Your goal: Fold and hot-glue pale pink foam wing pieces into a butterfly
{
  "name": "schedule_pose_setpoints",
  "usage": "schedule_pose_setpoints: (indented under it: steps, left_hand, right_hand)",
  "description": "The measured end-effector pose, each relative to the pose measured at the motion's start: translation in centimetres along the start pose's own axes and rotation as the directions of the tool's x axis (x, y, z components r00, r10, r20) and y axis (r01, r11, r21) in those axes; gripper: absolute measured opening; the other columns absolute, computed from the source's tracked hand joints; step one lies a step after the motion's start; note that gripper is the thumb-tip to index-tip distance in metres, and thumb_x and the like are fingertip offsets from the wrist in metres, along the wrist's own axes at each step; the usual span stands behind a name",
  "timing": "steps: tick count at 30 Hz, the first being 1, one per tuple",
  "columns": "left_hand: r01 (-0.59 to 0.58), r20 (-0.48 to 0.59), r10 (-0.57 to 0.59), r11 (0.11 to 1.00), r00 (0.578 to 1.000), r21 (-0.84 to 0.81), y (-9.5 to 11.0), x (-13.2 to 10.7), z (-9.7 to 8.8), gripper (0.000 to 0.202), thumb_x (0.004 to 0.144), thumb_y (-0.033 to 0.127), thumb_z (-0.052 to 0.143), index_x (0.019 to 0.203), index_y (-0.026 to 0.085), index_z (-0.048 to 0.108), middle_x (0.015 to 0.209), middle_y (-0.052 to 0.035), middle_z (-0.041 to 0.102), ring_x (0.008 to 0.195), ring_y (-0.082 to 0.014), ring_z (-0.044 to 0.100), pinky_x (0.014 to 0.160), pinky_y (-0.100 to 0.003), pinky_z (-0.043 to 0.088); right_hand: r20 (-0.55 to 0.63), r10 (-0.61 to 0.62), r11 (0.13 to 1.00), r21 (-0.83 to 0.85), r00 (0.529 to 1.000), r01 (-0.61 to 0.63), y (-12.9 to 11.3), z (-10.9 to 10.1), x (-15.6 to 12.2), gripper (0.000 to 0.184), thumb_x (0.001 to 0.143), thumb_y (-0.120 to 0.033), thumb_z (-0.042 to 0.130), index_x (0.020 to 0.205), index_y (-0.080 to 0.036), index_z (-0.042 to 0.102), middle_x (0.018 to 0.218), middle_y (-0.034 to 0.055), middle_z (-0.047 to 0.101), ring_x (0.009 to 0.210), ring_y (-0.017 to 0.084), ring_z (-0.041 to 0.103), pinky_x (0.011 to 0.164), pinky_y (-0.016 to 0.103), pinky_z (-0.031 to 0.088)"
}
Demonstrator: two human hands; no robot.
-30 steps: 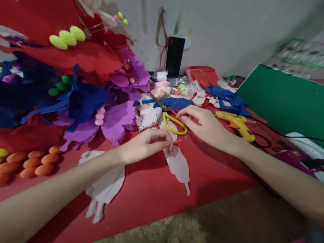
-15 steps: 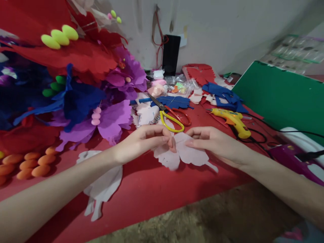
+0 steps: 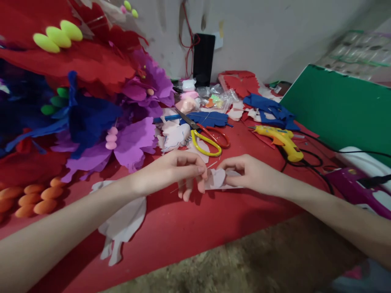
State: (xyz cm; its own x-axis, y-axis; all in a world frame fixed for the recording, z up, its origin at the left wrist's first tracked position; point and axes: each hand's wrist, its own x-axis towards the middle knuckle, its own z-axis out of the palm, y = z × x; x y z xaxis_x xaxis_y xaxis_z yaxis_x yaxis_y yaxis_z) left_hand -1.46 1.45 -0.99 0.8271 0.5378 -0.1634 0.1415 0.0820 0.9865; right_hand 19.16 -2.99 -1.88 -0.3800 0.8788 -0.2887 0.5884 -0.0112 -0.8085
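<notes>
My left hand (image 3: 177,171) and my right hand (image 3: 247,173) meet over the red foam sheet (image 3: 189,228). Both pinch a pale pink foam petal (image 3: 218,179) between thumb and fingers. A thin wire (image 3: 210,165) sticks up from my left fingers beside the petal. Much of the petal is hidden by my right fingers. Just beyond the hands lie yellow-and-red scissors (image 3: 207,140).
A yellow glue gun (image 3: 282,140) with a black cord lies to the right. Foam flowers in red, blue and purple (image 3: 91,106) crowd the left. Orange foam ovals (image 3: 33,199) sit far left. Another pale petal cut-out (image 3: 122,219) lies near my left forearm. A green sheet (image 3: 342,110) stands at right.
My right hand left the scissors and came to the pink petal. The petal was lifted off the red sheet, spread out, and is now bunched small between both hands.
</notes>
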Motion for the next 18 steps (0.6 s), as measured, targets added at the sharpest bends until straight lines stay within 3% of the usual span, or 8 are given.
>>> schedule_pose_setpoints:
  steps: [3,6,10,13,15,18]
  left_hand:
    - [-0.034,-0.077,0.036,0.999,0.996,0.030,0.1,0.0,0.0,0.015,0.083,0.020,0.050,0.071,0.014,0.056,0.061,0.0039,0.058,0.046,-0.0048,0.053,0.047,-0.015,0.044]
    - [-0.057,-0.149,0.065,0.997,0.987,0.061,0.2,0.0,0.2,0.015,0.084,0.020,0.048,0.072,0.014,0.056,0.075,0.0015,0.060,0.068,-0.0072,0.059,0.060,-0.015,0.047]
    - [0.035,-0.019,-0.034,0.995,0.999,0.090,0.1,0.1,0.8,0.017,0.082,0.018,0.047,0.068,0.014,0.055,0.073,0.0002,0.062,0.067,-0.0094,0.060,0.061,-0.019,0.049]
    - [0.105,0.068,-0.114,0.988,0.991,0.116,-0.1,0.0,1.5,0.020,0.084,0.019,0.043,0.068,0.015,0.054,0.070,0.0009,0.062,0.063,-0.0095,0.061,0.060,-0.020,0.050]
    - [0.132,0.084,-0.144,0.981,0.986,0.143,-0.2,-0.1,1.9,0.020,0.085,0.020,0.043,0.068,0.016,0.053,0.072,0.0004,0.063,0.065,-0.0104,0.061,0.059,-0.020,0.049]
    - [0.147,0.067,-0.161,0.971,0.985,0.187,-0.2,-0.1,2.3,0.020,0.085,0.018,0.042,0.068,0.016,0.053,0.071,0.0008,0.063,0.065,-0.0101,0.060,0.059,-0.019,0.047]
  right_hand:
    - [-0.087,-0.112,0.987,-0.129,0.990,0.100,0.2,0.6,-0.5,0.020,0.071,-0.022,0.049,0.083,-0.014,0.063,0.077,0.0016,0.064,0.069,0.009,0.056,0.065,0.020,0.041]
    - [-0.120,-0.208,0.957,-0.230,0.971,0.177,0.6,0.8,-0.8,0.019,0.072,-0.024,0.050,0.082,-0.017,0.064,0.082,0.0018,0.065,0.077,0.011,0.058,0.072,0.022,0.042]
    - [-0.190,-0.250,0.927,-0.329,0.950,0.178,1.4,1.2,-1.0,0.028,0.075,-0.024,0.048,0.099,-0.019,0.061,0.097,0.0029,0.065,0.089,0.013,0.061,0.078,0.025,0.045]
    - [-0.238,-0.265,0.904,-0.398,0.935,0.155,2.0,1.7,-1.1,0.032,0.074,-0.021,0.048,0.105,-0.020,0.058,0.095,0.0023,0.065,0.084,0.013,0.062,0.074,0.024,0.047]
    - [-0.300,-0.351,0.840,-0.520,0.887,0.157,2.2,2.0,-1.2,0.033,0.076,-0.022,0.050,0.108,-0.019,0.055,0.093,0.0036,0.064,0.081,0.014,0.062,0.069,0.025,0.049]
    - [-0.339,-0.584,0.654,-0.735,0.737,0.179,2.2,2.3,-1.8,0.030,0.079,-0.023,0.051,0.108,-0.014,0.054,0.096,0.0091,0.062,0.088,0.018,0.060,0.072,0.030,0.051]
